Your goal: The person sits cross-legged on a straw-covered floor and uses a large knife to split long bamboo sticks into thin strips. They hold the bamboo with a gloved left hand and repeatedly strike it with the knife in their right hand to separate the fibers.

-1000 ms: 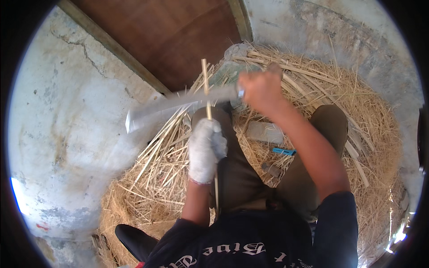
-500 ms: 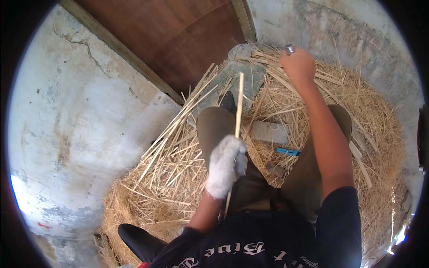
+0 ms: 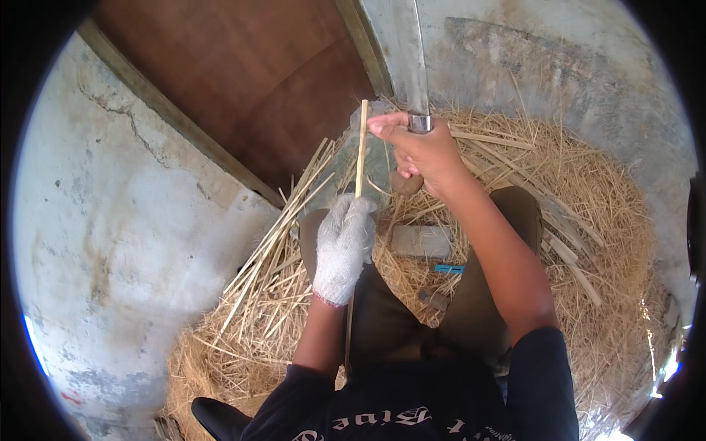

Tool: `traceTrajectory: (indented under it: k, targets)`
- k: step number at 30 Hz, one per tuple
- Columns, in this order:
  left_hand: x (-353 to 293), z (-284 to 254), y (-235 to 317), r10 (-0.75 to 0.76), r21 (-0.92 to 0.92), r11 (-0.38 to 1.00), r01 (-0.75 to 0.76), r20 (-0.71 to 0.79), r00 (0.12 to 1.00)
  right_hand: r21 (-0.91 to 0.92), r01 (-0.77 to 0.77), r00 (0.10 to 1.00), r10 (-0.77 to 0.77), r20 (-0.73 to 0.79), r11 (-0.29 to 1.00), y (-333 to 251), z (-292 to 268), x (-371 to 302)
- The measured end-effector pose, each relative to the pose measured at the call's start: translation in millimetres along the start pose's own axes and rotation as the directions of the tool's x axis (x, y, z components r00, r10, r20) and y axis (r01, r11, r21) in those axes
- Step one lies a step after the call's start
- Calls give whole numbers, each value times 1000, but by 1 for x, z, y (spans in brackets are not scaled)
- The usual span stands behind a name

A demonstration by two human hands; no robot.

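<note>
My left hand (image 3: 343, 246), in a white knitted glove, is closed around a thin pale bamboo strip (image 3: 362, 151). The strip stands up past the fingers, and its lower part runs down along the wrist toward my lap. Bare, my right hand (image 3: 432, 156) grips a large knife (image 3: 417, 70) by its brown wooden handle, whose rounded end shows below the palm. The blade points away from me, up past the frame's top edge. The right index finger reaches toward the strip's upper end; whether it touches the strip I cannot tell.
Long split strips (image 3: 283, 228) lie in a heap left of my legs. Fine shavings (image 3: 588, 191) cover the ground all around. Between my knees are a grey block (image 3: 421, 241) and a blue flat piece (image 3: 448, 269). A cracked wall (image 3: 132, 198) and brown door (image 3: 243, 81) stand close.
My right hand has come left and toward the strip, and the knife blade now shows upright. My left hand has shifted a little left and up with the strip.
</note>
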State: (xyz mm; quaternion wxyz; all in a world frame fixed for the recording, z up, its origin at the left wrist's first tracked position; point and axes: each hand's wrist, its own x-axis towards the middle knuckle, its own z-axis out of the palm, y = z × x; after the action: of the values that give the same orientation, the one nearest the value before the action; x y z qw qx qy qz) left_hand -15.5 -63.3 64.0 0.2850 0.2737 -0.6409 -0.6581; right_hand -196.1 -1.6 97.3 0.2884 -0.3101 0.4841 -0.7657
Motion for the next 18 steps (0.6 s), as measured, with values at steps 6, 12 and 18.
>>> traceTrajectory:
  k: [6, 12, 18]
  targets:
    - [7, 20, 17, 120, 125, 985, -118, -10, 993, 228, -19, 1000, 20, -4, 973, -3, 0, -1]
    - [15, 25, 33, 307, 440, 852, -283, 17, 952, 354, -27, 999, 9, 50, 935, -6, -4, -1]
    - [7, 41, 47, 346, 619, 718, -319, 80, 935, 231, -11, 995, -14, 103, 973, -16, -5, -6]
